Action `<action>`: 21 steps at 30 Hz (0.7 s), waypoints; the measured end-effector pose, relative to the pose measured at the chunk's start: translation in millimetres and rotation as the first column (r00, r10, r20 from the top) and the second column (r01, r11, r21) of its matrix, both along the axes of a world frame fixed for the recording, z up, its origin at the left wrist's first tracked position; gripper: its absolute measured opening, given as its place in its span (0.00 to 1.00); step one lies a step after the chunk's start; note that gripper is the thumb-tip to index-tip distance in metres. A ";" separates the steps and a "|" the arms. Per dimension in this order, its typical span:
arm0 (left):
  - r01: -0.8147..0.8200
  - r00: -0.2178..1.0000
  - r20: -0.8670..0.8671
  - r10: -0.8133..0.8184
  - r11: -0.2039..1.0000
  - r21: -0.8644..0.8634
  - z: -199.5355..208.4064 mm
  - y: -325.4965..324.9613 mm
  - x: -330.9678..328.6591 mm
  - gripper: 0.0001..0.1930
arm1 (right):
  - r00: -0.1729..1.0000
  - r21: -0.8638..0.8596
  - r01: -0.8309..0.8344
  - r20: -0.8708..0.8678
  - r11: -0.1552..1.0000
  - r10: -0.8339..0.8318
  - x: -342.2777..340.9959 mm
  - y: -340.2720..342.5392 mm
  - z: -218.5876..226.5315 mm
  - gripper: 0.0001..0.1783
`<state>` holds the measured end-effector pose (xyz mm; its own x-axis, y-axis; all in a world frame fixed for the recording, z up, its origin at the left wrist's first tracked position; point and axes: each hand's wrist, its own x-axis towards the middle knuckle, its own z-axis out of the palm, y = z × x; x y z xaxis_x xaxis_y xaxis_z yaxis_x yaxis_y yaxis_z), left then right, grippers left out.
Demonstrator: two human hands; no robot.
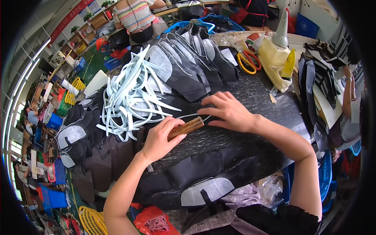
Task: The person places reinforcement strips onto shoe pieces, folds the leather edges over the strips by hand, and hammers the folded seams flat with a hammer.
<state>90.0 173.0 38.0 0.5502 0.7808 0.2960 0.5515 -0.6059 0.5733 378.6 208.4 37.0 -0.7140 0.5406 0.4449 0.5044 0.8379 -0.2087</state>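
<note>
Here, closest to the person's lap, a black piece (pixel 196 169) with a grey patch (pixel 213 191) is lying by the table's near side, probably so it is easy to reach. A bit farther, the left hand (pixel 161 136) is holding a brown wooden stick (pixel 188 128) over the dark table (pixel 270 113), with its fingers wrapping around it, likely so the stick is not rolling or slipping. The stick's end is pointing toward the right hand (pixel 231 111). That hand is half open, its fingers bending and spreading; a thin pale strip (pixel 188 115) is reaching toward its fingertips, but I cannot tell if they are pinching it. Past the left hand, a messy heap of pale blue strips (pixel 129 92) is sitting on dark pieces, maybe so it is close by. Scissors (pixel 246 62) are resting beyond the right hand, perhaps out of its way. Far back, a person (pixel 135 17) is facing away near a blue basket (pixel 172 28).
</note>
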 end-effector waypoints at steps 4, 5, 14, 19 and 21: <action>-0.024 0.983 0.179 0.025 1.000 -0.007 6.5 -2.2 0.1 0.17 | 0.996 -0.080 -0.062 -0.064 0.995 0.057 0.9 16.7 7.5 0.09; -0.045 0.980 0.193 0.043 0.999 0.006 7.1 -3.9 0.2 0.17 | 0.976 -0.146 -0.060 -0.217 0.988 0.027 7.1 25.8 13.1 0.04; 0.266 0.900 0.354 -0.253 0.964 0.013 40.0 -51.9 66.2 0.41 | 0.978 -0.442 -0.082 -0.207 0.893 -0.013 11.1 -84.8 72.9 0.12; 0.067 0.962 0.271 0.021 0.948 -0.311 40.2 -116.8 42.7 0.29 | 0.891 -0.674 -0.266 -0.445 0.690 -0.091 21.2 -126.5 42.5 0.09; 0.071 0.986 0.155 -0.064 0.997 -0.043 25.3 -135.4 32.5 0.18 | 0.893 -0.746 -0.255 -0.425 0.615 -0.145 29.4 -140.8 24.9 0.07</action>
<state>122.5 37.6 63.3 0.5531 0.7586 0.3443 0.4133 -0.6087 0.6772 408.1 67.6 61.9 -0.6109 0.7812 0.1283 0.1600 0.2806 -0.9464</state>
